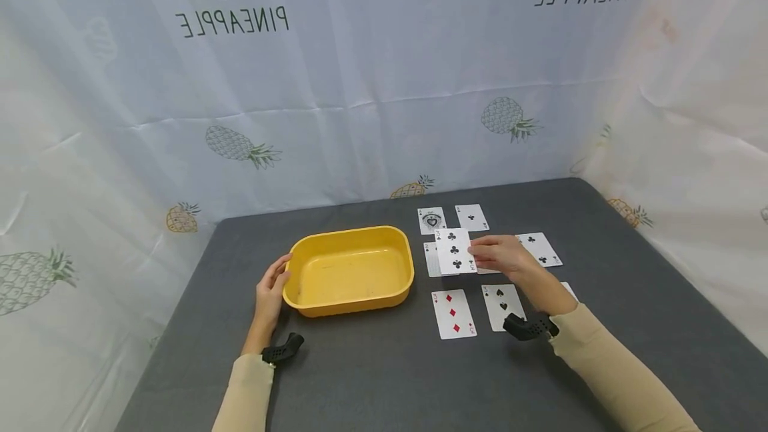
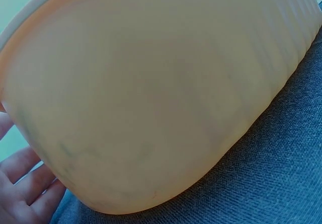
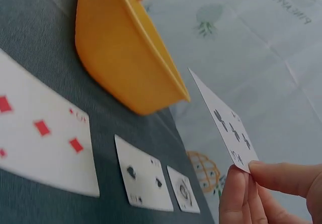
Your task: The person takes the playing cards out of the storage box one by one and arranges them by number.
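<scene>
My right hand (image 1: 503, 255) pinches a three of clubs (image 1: 454, 252) by its edge, raised above the other cards. In the right wrist view, the thumb and fingers (image 3: 276, 176) hold that card by its lower corner, tilted. A yellow plastic tub (image 1: 348, 307) stands to the left with nothing in it. At the tub's left end, my left hand (image 1: 271, 289) touches the outside with fairly relaxed fingers. The left wrist view shows some of its fingers (image 2: 32, 183) against the tub's wall; the rest are cut off.
Face-up cards lie right of the tub: three of diamonds (image 1: 454, 314), spade card (image 1: 503, 307), ornate ace (image 1: 432, 221), ace of clubs (image 1: 472, 217) and two of clubs (image 1: 540, 249). The raised card and right arm partly hide others. A pineapple-print curtain (image 1: 372, 72) hangs behind the dark table (image 1: 372, 379).
</scene>
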`<state>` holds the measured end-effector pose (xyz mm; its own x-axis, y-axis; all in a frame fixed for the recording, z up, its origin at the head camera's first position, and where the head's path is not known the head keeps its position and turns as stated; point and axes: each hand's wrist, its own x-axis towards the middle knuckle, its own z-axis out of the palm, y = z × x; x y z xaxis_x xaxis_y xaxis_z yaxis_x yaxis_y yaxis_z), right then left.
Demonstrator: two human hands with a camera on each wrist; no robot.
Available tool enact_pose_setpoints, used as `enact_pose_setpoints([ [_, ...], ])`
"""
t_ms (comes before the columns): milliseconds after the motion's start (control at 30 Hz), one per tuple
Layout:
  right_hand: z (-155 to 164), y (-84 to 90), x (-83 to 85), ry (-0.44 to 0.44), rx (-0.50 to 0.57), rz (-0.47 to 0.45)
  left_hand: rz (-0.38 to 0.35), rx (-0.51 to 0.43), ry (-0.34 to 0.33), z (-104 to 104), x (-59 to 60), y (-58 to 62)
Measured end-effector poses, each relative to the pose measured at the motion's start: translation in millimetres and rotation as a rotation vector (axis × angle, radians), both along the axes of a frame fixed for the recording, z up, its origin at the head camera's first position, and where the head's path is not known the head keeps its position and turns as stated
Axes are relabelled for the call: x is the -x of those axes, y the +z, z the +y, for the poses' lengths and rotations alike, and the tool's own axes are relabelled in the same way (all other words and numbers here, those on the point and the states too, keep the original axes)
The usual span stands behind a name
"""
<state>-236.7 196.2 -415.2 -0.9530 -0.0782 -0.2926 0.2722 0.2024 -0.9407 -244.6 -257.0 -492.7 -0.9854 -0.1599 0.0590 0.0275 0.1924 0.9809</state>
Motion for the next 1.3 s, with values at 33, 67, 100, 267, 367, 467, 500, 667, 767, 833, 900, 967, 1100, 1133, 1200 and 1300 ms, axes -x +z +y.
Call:
enact_pose_setpoints([
  [33, 6, -0.8, -0.7, 0.002, 0.0, 0.0, 0.003, -0.003, -0.002, 0, 0.5, -0.1],
  [67, 11, -1.6, -1.5, 0.005, -0.006, 0.0, 0.004, -0.005, -0.004, 1, 0.9, -0.1],
  [100, 17, -2.4, -2.4, 0.005, -0.012, -0.003, 0.006, -0.007, -0.006, 1, 1.1, 0.0],
  [267, 44, -5.0, -10.1, 0.019, -0.079, -0.01, 0.01, -0.005, -0.013, 3, 1.0, 0.5],
  [367, 60, -5.4, -15.0, 0.019, -0.099, -0.022, 0.011, -0.004, -0.008, 3, 0.3, 0.9],
  [467, 76, -5.4, -19.1, 0.008, -0.087, -0.044, 0.021, -0.005, -0.011, 3, -0.1, 1.0],
  [500, 80, -5.6, -20.2, 0.01, -0.081, -0.048, 0.022, -0.006, -0.013, 3, -0.1, 0.9],
  [667, 98, -9.3, -25.4, 0.025, -0.065, -0.076, 0.03, -0.011, -0.014, 1, -0.9, 0.1],
  [767, 108, -10.7, -28.3, 0.028, -0.072, -0.095, 0.022, -0.01, -0.013, 0, -1.1, 0.0],
  [833, 114, -11.7, -30.3, 0.027, -0.071, -0.103, 0.013, -0.011, -0.012, 0, -1.3, 0.1],
  [900, 120, -13.4, -32.2, 0.021, -0.058, -0.111, 0.004, -0.01, -0.009, 1, -1.2, 0.7],
  [967, 125, -16.0, -34.3, 0.007, -0.037, -0.123, -0.002, -0.015, -0.011, 1, -1.2, 1.1],
  [1100, 137, -20.7, -38.3, -0.013, -0.006, -0.147, -0.009, -0.023, -0.02, 2, -0.8, 2.0],
  [1133, 140, -21.7, -38.9, -0.017, 0.001, -0.152, -0.012, -0.026, -0.022, 2, -0.7, 2.0],
  [1200, 145, -23.6, -40.0, -0.022, 0.007, -0.16, -0.016, -0.029, -0.024, 2, -0.8, 2.2],
  [1300, 152, -24.7, -41.8, -0.032, 0.017, -0.176, -0.019, -0.028, -0.026, 2, -0.5, 2.2],
])
